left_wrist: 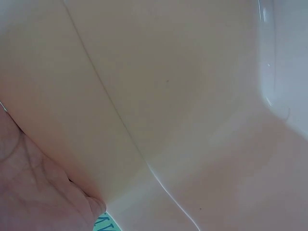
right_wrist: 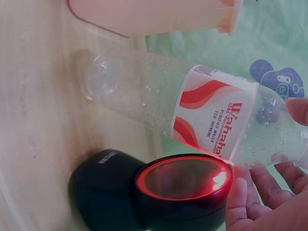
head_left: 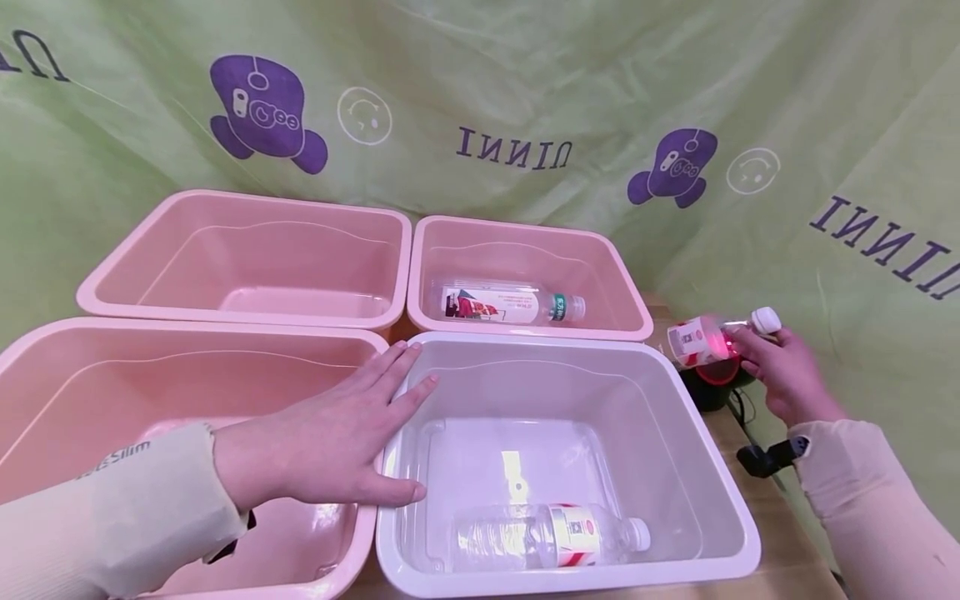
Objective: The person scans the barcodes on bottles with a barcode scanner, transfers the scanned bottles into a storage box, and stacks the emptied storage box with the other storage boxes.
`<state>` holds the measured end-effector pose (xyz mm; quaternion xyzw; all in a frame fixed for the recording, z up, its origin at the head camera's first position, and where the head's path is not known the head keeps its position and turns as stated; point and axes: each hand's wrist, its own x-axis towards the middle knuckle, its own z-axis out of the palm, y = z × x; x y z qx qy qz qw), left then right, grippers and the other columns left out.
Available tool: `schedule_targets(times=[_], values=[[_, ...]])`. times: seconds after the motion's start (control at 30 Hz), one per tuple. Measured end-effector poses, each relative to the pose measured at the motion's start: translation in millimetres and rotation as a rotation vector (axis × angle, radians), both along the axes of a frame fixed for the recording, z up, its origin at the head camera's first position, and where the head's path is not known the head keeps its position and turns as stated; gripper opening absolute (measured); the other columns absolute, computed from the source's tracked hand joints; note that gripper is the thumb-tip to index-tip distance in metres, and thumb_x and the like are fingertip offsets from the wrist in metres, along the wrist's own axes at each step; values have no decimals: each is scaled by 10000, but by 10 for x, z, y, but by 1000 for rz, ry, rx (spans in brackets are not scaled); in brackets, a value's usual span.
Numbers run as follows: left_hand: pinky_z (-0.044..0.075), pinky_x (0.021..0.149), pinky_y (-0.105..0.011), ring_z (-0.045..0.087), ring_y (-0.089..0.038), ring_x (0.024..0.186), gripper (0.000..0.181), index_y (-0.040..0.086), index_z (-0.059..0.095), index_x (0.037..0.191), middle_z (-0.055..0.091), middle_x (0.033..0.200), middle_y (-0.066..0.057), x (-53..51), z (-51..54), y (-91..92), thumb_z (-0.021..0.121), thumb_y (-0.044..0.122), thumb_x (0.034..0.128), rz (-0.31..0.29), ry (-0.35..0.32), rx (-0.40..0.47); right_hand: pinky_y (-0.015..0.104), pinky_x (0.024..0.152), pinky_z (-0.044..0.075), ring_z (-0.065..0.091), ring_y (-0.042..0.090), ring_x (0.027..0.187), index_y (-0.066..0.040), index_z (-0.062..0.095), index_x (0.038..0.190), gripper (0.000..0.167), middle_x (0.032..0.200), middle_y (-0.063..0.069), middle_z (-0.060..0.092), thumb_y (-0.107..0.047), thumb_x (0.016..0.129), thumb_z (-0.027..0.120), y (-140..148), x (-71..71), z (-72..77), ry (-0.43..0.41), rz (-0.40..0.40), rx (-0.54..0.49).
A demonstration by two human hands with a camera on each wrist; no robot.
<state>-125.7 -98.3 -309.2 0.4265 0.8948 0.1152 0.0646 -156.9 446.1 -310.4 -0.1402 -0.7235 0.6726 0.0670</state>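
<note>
My right hand (head_left: 787,375) holds a clear plastic water bottle (right_wrist: 211,113) by its upper part, thumb on one side and fingers on the other. Its red and white label faces a black scanner (right_wrist: 183,187) whose round window glows red. My left hand (head_left: 330,446) lies with straight fingers over the adjoining rims of the near pink bin and the white bin (head_left: 577,583). On the white bin's floor a labelled clear water bottle (head_left: 547,536) lies on its side. Another bottle with a green band (head_left: 510,302) lies in the far right pink bin (head_left: 630,283).
The far left pink bin (head_left: 247,200) and the near left pink bin (head_left: 187,325) stand against the others on a wooden table (head_left: 780,525). A green printed cloth (head_left: 480,83) hangs behind. A black cable (head_left: 742,408) runs beside the scanner.
</note>
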Motion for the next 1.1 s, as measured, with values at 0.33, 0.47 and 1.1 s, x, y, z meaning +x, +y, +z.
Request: schedule_targets(times=[0.33, 0.47, 1.1], values=[[161, 1217, -590, 35, -430, 1557, 1048, 9, 320, 1608, 81, 1687, -268, 8, 7, -9, 582, 737, 900, 1, -5, 8, 128, 721, 488, 552, 55, 934, -137, 590, 1146, 268, 1037, -90, 618, -126, 945, 767, -163, -109, 573, 186, -95, 53], [157, 1219, -589, 36, -431, 1557, 1048, 8, 312, 1610, 78, 1687, -270, 14, 9, -8, 594, 724, 899, 0, -10, 8, 127, 689, 494, 556, 62, 934, -128, 605, 1161, 327, 1049, -61, 629, -132, 907, 810, -342, -175, 854, 281, -187, 57], [176, 1217, -582, 42, -429, 1557, 1047, 5, 319, 1606, 87, 1684, -274, 21, 32, -13, 585, 731, 900, 3, -15, 18, 247, 770, 544, 572, 146, 887, -68, 590, 1074, 168, 980, 26, 590, -68, 967, 720, -1783, -709, 1206, 370, 84, -155]])
